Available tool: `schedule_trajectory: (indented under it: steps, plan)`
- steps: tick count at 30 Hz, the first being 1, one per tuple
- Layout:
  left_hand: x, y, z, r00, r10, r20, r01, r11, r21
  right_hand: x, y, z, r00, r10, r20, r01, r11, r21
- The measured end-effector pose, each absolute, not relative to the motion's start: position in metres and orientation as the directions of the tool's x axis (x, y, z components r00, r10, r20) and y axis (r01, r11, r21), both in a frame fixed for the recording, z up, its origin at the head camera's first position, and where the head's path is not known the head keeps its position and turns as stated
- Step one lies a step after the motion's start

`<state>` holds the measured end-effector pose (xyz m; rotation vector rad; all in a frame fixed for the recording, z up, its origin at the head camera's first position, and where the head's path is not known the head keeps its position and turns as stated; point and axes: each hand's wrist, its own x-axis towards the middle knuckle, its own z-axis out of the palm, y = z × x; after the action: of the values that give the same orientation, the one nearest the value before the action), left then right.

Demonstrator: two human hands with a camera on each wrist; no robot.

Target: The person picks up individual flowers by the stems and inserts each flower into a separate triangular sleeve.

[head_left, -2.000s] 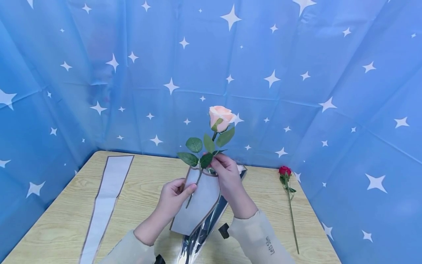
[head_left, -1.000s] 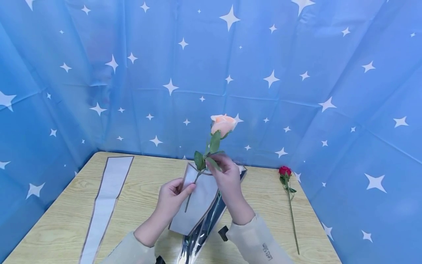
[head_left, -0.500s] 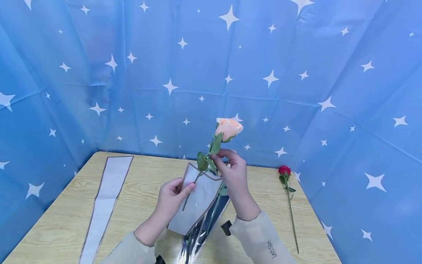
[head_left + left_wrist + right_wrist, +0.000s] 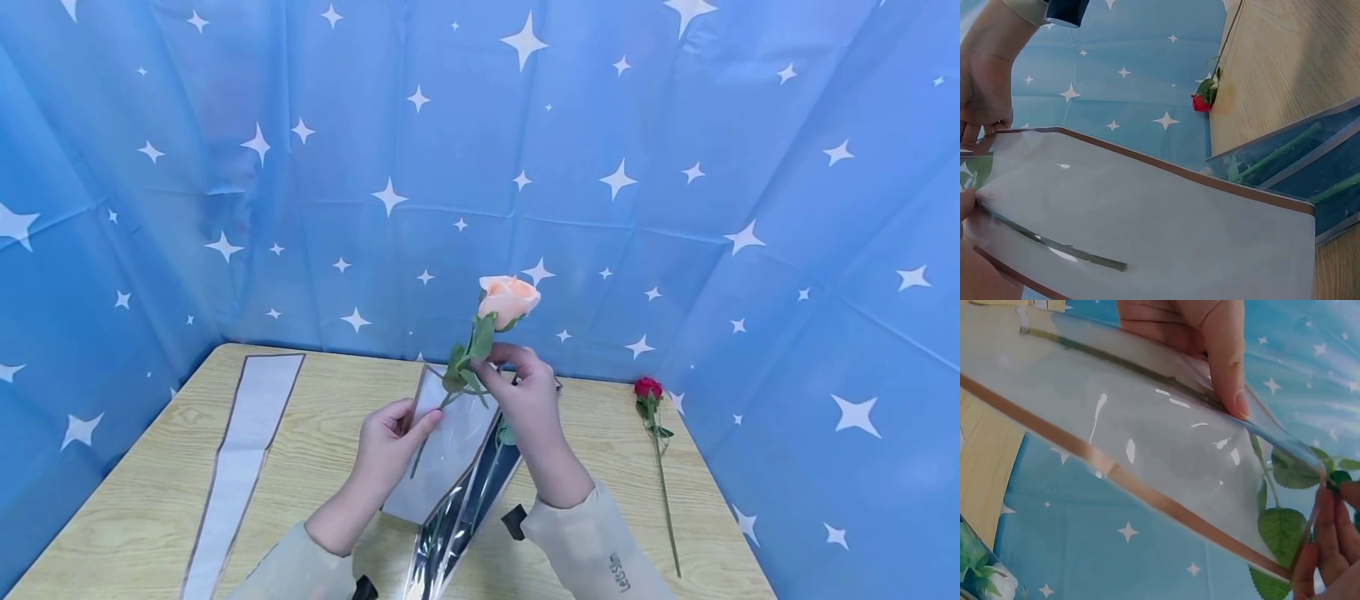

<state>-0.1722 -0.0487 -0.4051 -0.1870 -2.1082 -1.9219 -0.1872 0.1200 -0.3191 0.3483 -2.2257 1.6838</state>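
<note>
A peach rose (image 4: 508, 302) with green leaves stands tilted at the mouth of a flower sleeve (image 4: 457, 446), clear in front, white behind, brown-edged. Its lower stem (image 4: 1063, 240) shows through the clear film. My left hand (image 4: 393, 442) grips the sleeve's left edge, thumb pressed on the film over the stem, as the right wrist view shows. At the sleeve's mouth, my right hand (image 4: 525, 396) pinches the rose by its leafy stem; the leaves (image 4: 1282, 531) there are partly inside the film. The right fingertips are partly hidden behind leaves in the head view.
Beneath the held sleeve lies a dark-backed clear sleeve (image 4: 457, 529) with green stems inside. A flat white sleeve (image 4: 243, 450) lies on the left of the wooden table (image 4: 330, 392). On the right lies a red rose (image 4: 648, 388). A starry blue curtain (image 4: 480, 150) surrounds the table.
The peach rose has come down and turned, its stem end a little lower in the sleeve. My right hand has shifted slightly along the leaves; the left hand stays at the sleeve's edge.
</note>
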Motion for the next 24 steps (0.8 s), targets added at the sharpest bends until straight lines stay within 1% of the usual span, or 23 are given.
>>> schedule_trajectory:
  steps: [2,8,12,17,24]
  plan:
    - [-0.1720,-0.0488,-0.4047,-0.953,-0.092,0.288,0.278,0.103,0.955,-0.1875,0.1202,-0.3179,-0.918,0.015,0.397,-0.379,0.264,-0.887]
    - [-0.1712,-0.0488,-0.4044,-0.956,-0.079,0.283,0.276,0.092,0.957,-0.1888,0.1208,-0.3145,-0.927,0.040,0.372,-0.361,0.168,-0.917]
    - [-0.1707,-0.0490,-0.4040,-0.960,-0.094,0.264,0.255,0.097,0.962,-0.1890,0.1206,-0.3149,-0.928,0.024,0.371,-0.363,0.161,-0.918]
    - [-0.1709,-0.0494,-0.4018,-0.958,-0.106,0.265,0.256,0.093,0.962,-0.1904,0.1194,-0.3177,-0.924,0.015,0.381,-0.369,0.217,-0.904]
    - [-0.1728,-0.0496,-0.4025,-0.955,-0.096,0.282,0.275,0.079,0.958,-0.1920,0.1175,-0.3178,-0.881,0.002,0.473,-0.441,0.360,-0.823]
